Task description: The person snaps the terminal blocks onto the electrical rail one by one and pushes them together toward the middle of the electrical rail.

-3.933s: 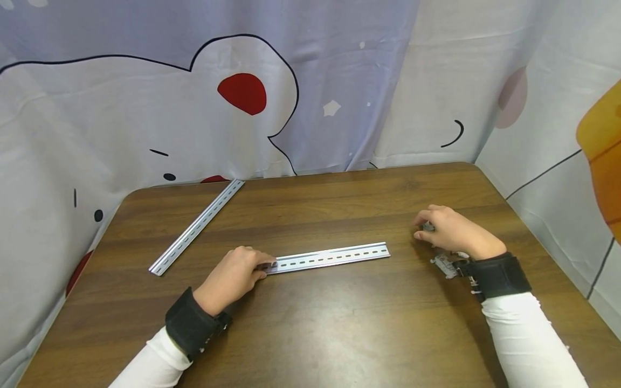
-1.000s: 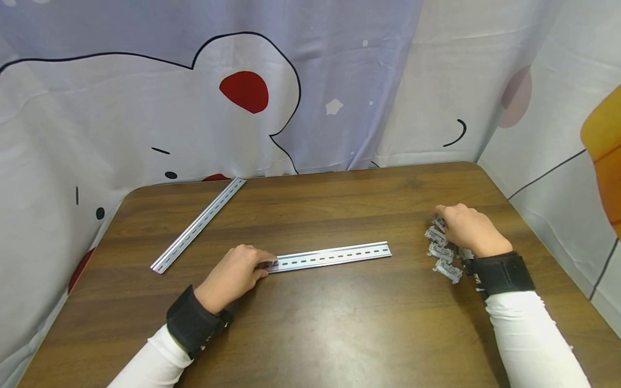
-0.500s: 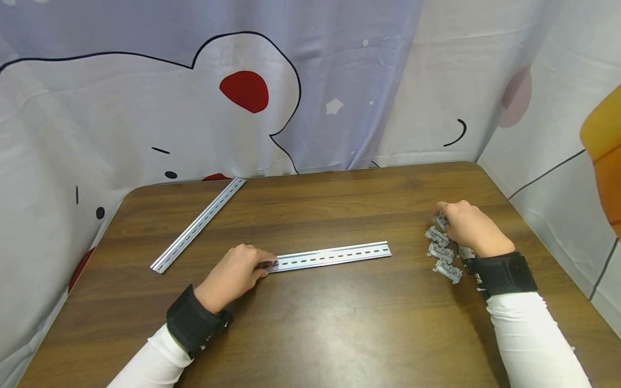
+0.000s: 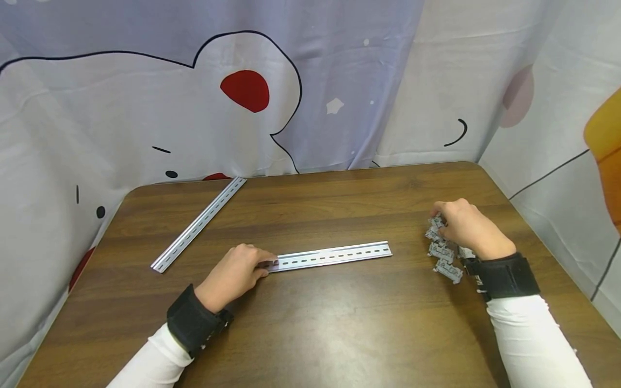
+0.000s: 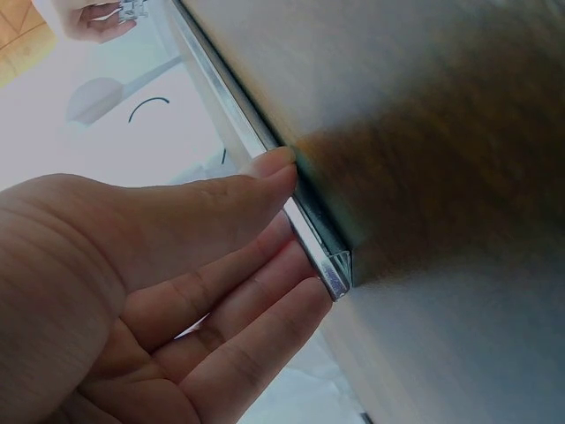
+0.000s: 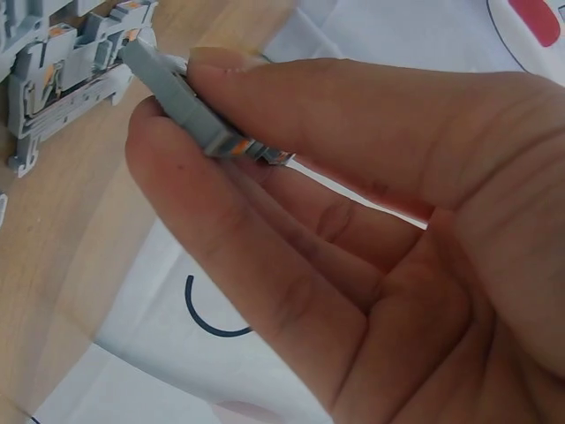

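Note:
My left hand (image 4: 235, 275) pinches the left end of a slotted metal DIN rail (image 4: 335, 256) lying across the middle of the table. In the left wrist view, the thumb is on one side of the rail (image 5: 311, 231) and the fingers are on the other. At the right, my right hand (image 4: 473, 226) holds a grey terminal block (image 6: 181, 97) between thumb and fingers, tilted in the right wrist view. Several more grey terminal blocks (image 4: 447, 270) lie under and beside that hand, which partly hides them.
A second slotted DIN rail (image 4: 199, 224) lies at a slant on the left, reaching the back edge of the wooden table (image 4: 315, 328). A patterned curtain (image 4: 339, 70) hangs behind the table and along its sides.
Since the oldest frame, my right hand has shifted right and slightly back, uncovering several terminal blocks. In the last half second the block in its fingers has turned. My left hand keeps its place.

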Motion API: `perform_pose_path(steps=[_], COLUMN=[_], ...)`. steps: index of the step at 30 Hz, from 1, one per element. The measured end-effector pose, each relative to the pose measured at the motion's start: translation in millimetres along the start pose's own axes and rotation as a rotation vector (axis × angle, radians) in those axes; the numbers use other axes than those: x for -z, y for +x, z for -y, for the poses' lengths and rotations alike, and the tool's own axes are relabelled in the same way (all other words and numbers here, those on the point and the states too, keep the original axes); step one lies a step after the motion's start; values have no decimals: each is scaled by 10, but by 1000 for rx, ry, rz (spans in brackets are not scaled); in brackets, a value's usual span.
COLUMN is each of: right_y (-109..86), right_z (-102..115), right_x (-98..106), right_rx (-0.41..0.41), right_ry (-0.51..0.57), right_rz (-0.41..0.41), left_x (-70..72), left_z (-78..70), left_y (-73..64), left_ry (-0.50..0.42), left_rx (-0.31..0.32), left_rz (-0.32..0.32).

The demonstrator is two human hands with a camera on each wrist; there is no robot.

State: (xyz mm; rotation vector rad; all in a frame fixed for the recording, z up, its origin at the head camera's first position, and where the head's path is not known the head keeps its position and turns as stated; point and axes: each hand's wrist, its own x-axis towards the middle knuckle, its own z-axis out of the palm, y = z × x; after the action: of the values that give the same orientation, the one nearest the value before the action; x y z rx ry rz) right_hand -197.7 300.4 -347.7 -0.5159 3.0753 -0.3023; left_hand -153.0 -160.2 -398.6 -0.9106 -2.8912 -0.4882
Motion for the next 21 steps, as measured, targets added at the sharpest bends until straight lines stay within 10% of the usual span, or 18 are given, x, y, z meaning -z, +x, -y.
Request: perform_pose_path(steps=[21], right_y=[-15], right_z=[136], right_x=[48], right_rx=[-24], right_ry=[1], right_rz=[37], left_x=[3], left_z=[-1], left_y=[-1], left_ry=[-14], left_rx=[2], left_rz=[-5])
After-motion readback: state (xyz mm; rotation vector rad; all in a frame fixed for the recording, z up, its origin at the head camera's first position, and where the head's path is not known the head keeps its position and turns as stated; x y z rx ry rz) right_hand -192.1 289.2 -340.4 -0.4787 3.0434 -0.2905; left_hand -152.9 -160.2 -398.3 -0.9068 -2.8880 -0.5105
